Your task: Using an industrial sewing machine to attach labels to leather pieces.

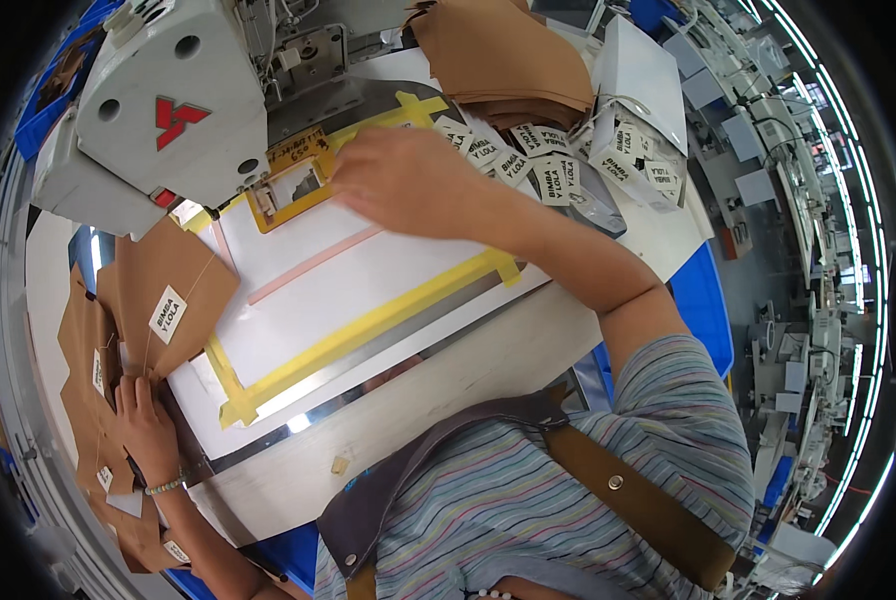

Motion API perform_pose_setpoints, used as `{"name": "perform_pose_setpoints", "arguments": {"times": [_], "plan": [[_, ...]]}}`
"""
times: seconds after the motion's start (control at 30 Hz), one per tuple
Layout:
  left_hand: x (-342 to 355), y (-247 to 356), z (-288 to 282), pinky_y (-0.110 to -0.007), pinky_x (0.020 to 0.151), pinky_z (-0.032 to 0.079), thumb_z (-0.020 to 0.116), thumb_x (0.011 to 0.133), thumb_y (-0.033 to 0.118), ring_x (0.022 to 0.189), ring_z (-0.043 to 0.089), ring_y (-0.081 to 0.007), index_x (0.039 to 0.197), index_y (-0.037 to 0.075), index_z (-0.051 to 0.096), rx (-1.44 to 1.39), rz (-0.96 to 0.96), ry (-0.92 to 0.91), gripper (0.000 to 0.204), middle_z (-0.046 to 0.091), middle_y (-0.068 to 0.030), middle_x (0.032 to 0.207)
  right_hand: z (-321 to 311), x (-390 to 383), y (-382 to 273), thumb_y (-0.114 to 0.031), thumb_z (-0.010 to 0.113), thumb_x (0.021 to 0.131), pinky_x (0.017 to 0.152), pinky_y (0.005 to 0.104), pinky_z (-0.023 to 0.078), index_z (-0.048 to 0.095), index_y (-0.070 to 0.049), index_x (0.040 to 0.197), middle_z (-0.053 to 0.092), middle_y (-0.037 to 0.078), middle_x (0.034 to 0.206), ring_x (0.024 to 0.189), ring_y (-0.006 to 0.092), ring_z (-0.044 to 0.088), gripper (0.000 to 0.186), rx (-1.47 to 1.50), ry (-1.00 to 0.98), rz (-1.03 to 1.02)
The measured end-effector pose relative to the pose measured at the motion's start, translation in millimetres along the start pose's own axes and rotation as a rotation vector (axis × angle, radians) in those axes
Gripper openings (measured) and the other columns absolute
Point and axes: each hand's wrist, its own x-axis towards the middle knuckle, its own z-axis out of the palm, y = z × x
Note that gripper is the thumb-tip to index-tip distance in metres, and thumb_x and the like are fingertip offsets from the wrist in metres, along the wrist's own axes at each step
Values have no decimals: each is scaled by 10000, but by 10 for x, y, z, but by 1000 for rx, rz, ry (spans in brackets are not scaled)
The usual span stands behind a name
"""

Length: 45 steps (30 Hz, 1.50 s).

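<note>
My left hand (148,430), a beaded bracelet at its wrist, is closed on the lower corner of a brown sheet-like piece (196,278). A white label (169,314) with black print sits on that piece, and loose threads trail from it. More labelled brown pieces (80,318) lie overlapped under and beside this hand. My right hand (408,185), slightly blurred, is at the right edge of a yellow frame (293,208) beneath the sewing machine head (158,110). Its fingers are curled downward; anything they hold is hidden. The frame has a small rectangular window.
A white work plate (338,310) edged with yellow tape (368,325) carries a pink strip (313,268). Behind my right arm lie a stack of brown pieces (508,60), loose white labels (553,180) and a white box (640,75). A blue bin (703,310) stands at the right.
</note>
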Motion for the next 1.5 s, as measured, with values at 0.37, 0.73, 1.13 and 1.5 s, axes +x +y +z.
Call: {"name": "perform_pose_setpoints", "arguments": {"times": [0.37,0.73,1.13,1.5], "plan": [[244,308,-731,-518,1194,465,790,900,47,1495,498,-417,1530,54,563,-19,-28,-164,670,519,-138,1633,-701,-575,993,-105,774,868,983,440,515,763,-106,1122,686,38,1327,1226,257,646,254,-647,62,342],[910,1073,-45,-515,1354,213,597,1078,389,1653,267,-331,1633,114,499,-170,209,-114,627,379,-78,1765,-994,-503,1253,-98,720,984,946,393,591,776,-13,1142,804,63,1211,1035,295,762,188,-335,451,432],[1272,2145,-122,-398,858,607,748,890,56,1092,697,-292,1346,10,680,-381,646,334,464,690,-138,1399,-65,-364,526,-94,710,821,775,364,539,729,-99,988,699,21,1010,993,221,685,168,-583,-77,-43],[1918,3074,200,-447,748,558,753,870,91,914,691,-333,1113,43,625,-537,611,294,279,656,-114,980,-118,-577,407,-148,700,820,794,338,515,713,-114,929,670,-2,979,1005,196,640,114,-386,-93,-170]]}}
